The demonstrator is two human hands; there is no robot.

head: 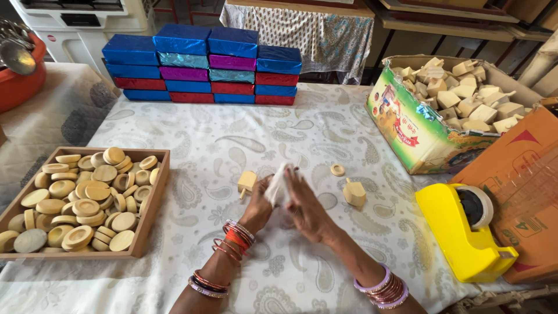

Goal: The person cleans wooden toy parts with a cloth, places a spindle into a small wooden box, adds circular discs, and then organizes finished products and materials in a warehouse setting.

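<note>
Head view: left hand (257,204) and right hand (307,204) both pinch white paper (279,185) closed, mid tabletop (232,139), wooden top (354,193) right.

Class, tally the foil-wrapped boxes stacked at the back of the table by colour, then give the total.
Blue boxes: 9
Red boxes: 5
Teal boxes: 2
Purple boxes: 2
Total: 18

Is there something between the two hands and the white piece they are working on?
Nothing visible does. The left hand and the right hand both already touch the white piece, holding it between them above the tablecloth. The nearest wooden tops lie off to either side, apart from the hands.
</note>
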